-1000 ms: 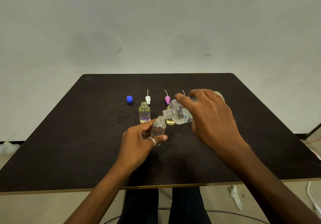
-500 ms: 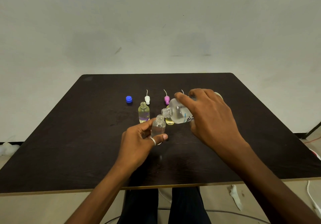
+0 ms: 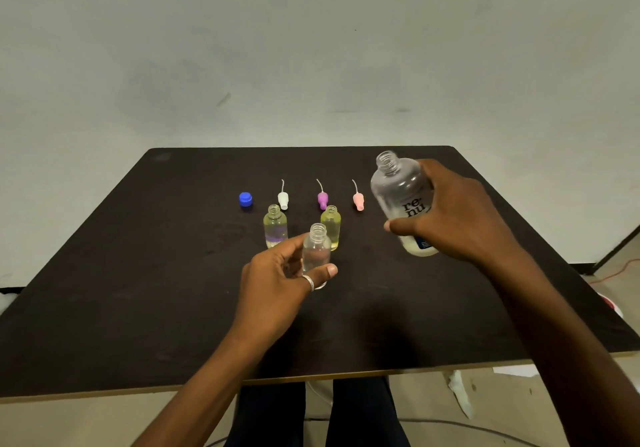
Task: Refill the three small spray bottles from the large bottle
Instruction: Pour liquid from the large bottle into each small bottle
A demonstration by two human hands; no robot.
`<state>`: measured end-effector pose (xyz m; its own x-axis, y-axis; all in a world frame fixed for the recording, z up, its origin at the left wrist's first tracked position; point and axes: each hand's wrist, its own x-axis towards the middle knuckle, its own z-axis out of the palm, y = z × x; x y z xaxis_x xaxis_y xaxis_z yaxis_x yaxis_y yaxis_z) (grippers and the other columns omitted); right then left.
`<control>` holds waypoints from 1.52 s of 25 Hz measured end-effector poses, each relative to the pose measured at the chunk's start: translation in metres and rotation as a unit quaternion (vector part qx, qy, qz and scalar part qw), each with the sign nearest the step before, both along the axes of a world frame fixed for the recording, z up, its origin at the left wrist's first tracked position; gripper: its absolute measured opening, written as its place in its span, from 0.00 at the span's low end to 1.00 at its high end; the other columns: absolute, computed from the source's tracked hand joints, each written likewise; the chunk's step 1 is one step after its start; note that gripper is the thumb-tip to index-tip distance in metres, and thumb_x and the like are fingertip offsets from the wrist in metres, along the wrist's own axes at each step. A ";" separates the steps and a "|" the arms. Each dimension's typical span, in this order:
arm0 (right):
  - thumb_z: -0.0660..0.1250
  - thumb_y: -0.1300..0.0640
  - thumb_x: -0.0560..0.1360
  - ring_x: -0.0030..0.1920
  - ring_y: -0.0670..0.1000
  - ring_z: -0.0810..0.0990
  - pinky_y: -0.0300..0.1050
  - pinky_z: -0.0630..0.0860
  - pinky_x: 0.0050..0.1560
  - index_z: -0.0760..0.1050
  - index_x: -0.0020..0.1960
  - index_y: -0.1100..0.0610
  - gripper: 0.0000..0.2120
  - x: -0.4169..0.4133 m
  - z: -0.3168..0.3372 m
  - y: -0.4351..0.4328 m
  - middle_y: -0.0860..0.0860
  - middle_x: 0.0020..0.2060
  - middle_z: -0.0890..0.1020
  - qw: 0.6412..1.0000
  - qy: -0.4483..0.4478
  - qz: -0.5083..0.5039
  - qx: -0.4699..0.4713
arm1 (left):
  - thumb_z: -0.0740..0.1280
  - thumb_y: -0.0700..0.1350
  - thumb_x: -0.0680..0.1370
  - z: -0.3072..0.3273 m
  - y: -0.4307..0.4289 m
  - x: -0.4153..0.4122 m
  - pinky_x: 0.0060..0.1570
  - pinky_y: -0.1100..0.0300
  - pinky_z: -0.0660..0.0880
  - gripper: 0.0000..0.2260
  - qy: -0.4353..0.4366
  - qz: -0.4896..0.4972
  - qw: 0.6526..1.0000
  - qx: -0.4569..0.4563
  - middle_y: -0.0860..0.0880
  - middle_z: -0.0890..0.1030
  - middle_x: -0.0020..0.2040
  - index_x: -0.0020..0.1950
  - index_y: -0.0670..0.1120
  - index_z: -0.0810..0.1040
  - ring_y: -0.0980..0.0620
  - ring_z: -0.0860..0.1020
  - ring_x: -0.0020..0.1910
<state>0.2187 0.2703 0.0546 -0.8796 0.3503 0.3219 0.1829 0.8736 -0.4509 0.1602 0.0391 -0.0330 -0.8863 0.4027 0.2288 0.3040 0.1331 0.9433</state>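
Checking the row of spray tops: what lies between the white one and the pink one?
Head view: the purple spray top lies between the white spray top and the pink spray top, apart from both.

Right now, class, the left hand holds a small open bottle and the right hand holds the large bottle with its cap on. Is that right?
Not quite: in the head view the right hand holds the large bottle with its cap off, neck open. The rest stands.

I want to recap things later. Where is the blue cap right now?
In the head view the blue cap lies on the table at the left end of the row, just left of the white spray top.
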 end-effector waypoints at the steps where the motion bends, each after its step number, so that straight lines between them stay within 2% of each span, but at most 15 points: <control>1: 0.78 0.43 0.61 0.50 0.48 0.79 0.44 0.75 0.48 0.69 0.66 0.45 0.37 0.000 -0.001 0.007 0.44 0.53 0.81 1.000 0.004 -0.013 -0.015 | 0.78 0.43 0.70 0.000 0.006 0.001 0.47 0.75 0.74 0.21 -0.002 0.001 1.000 0.006 0.71 0.83 0.46 0.56 0.63 0.78 0.69 0.81 0.50; 4: 0.79 0.44 0.62 0.51 0.48 0.80 0.45 0.76 0.49 0.69 0.65 0.47 0.35 -0.002 -0.011 0.022 0.45 0.53 0.80 0.997 0.018 -0.034 -0.063 | 0.79 0.42 0.70 -0.001 0.032 -0.001 0.50 0.68 0.78 0.20 -0.002 0.005 1.000 0.027 0.65 0.85 0.47 0.58 0.59 0.80 0.66 0.83 0.49; 7: 0.79 0.45 0.63 0.51 0.48 0.80 0.45 0.77 0.51 0.69 0.64 0.48 0.35 -0.007 -0.024 0.030 0.45 0.53 0.80 0.993 0.031 -0.051 -0.100 | 0.79 0.42 0.70 -0.008 0.062 -0.007 0.52 0.61 0.80 0.19 0.006 0.013 0.999 0.033 0.61 0.86 0.47 0.56 0.60 0.81 0.63 0.83 0.48; 10: 0.79 0.46 0.64 0.54 0.49 0.80 0.47 0.78 0.54 0.67 0.66 0.49 0.36 -0.014 -0.042 0.038 0.47 0.56 0.79 0.986 0.051 -0.063 -0.144 | 0.79 0.43 0.70 -0.019 0.098 -0.017 0.51 0.60 0.81 0.17 0.009 0.041 0.999 0.029 0.59 0.86 0.45 0.56 0.56 0.83 0.63 0.83 0.46; 14: 0.80 0.46 0.63 0.53 0.48 0.80 0.40 0.78 0.51 0.67 0.66 0.50 0.37 -0.021 -0.069 0.048 0.48 0.57 0.79 0.977 0.082 -0.080 -0.178 | 0.78 0.44 0.71 -0.032 0.140 -0.030 0.48 0.60 0.80 0.13 -0.004 0.068 0.998 0.019 0.56 0.84 0.43 0.54 0.52 0.82 0.61 0.82 0.43; 18: 0.81 0.47 0.62 0.54 0.47 0.79 0.33 0.74 0.48 0.67 0.66 0.51 0.38 -0.021 -0.089 0.055 0.47 0.57 0.79 0.971 0.097 -0.095 -0.198 | 0.76 0.45 0.74 -0.045 0.156 -0.040 0.42 0.64 0.77 0.12 -0.005 0.090 0.996 -0.008 0.54 0.83 0.43 0.55 0.51 0.81 0.59 0.81 0.41; 21: 0.81 0.46 0.62 0.54 0.46 0.78 0.32 0.72 0.47 0.66 0.67 0.50 0.39 -0.022 -0.093 0.059 0.46 0.58 0.78 0.966 0.102 -0.109 -0.209 | 0.76 0.44 0.74 -0.053 0.157 -0.042 0.42 0.66 0.77 0.12 -0.015 0.096 0.995 -0.005 0.54 0.83 0.44 0.56 0.51 0.80 0.58 0.81 0.42; 23: 0.81 0.46 0.62 0.54 0.46 0.78 0.33 0.72 0.48 0.65 0.69 0.51 0.40 -0.023 -0.093 0.061 0.47 0.59 0.78 0.966 0.098 -0.115 -0.208 | 0.75 0.44 0.74 -0.055 0.157 -0.042 0.41 0.72 0.74 0.13 -0.015 0.100 0.995 -0.004 0.54 0.83 0.44 0.57 0.51 0.80 0.59 0.81 0.44; 26: 0.79 0.45 0.63 0.57 0.48 0.77 0.35 0.73 0.51 0.63 0.71 0.52 0.43 -0.024 -0.094 0.061 0.49 0.62 0.77 0.965 0.084 -0.126 -0.213 | 0.75 0.44 0.75 -0.057 0.157 -0.042 0.41 0.75 0.72 0.14 -0.010 0.105 0.994 -0.005 0.54 0.82 0.45 0.59 0.50 0.80 0.60 0.80 0.45; 29: 0.78 0.45 0.65 0.62 0.53 0.76 0.43 0.74 0.56 0.61 0.72 0.54 0.43 -0.025 -0.096 0.063 0.52 0.66 0.75 0.969 0.025 -0.142 -0.198 | 0.75 0.44 0.74 -0.057 0.157 -0.041 0.41 0.77 0.71 0.15 -0.001 0.111 0.994 -0.006 0.55 0.83 0.47 0.60 0.50 0.79 0.61 0.80 0.45; 32: 0.78 0.48 0.66 0.63 0.55 0.77 0.50 0.75 0.60 0.62 0.70 0.55 0.40 -0.026 -0.096 0.065 0.53 0.66 0.75 0.970 -0.034 -0.158 -0.184 | 0.76 0.44 0.74 -0.057 0.157 -0.039 0.42 0.79 0.69 0.19 0.002 0.116 0.993 -0.015 0.56 0.83 0.51 0.64 0.50 0.78 0.60 0.80 0.47; 36: 0.78 0.49 0.66 0.62 0.55 0.77 0.50 0.77 0.59 0.64 0.68 0.56 0.37 -0.026 -0.097 0.062 0.54 0.64 0.76 0.967 -0.034 -0.170 -0.185 | 0.77 0.45 0.73 -0.060 0.157 -0.040 0.45 0.80 0.68 0.25 -0.007 0.119 0.992 -0.029 0.54 0.82 0.57 0.69 0.48 0.75 0.60 0.79 0.53; 38: 0.79 0.48 0.65 0.62 0.55 0.77 0.50 0.77 0.59 0.64 0.68 0.56 0.38 -0.026 -0.096 0.061 0.54 0.64 0.76 0.965 -0.045 -0.172 -0.192 | 0.77 0.45 0.72 -0.063 0.156 -0.041 0.48 0.77 0.70 0.26 -0.005 0.118 0.992 -0.040 0.54 0.82 0.58 0.69 0.48 0.75 0.58 0.79 0.55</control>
<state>0.1925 0.3311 -0.0414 -0.7085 0.7048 0.0369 0.4861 0.5252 -0.6985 0.1191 0.1953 -0.0957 -0.9602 0.2003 0.1946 0.2457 0.2748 0.9296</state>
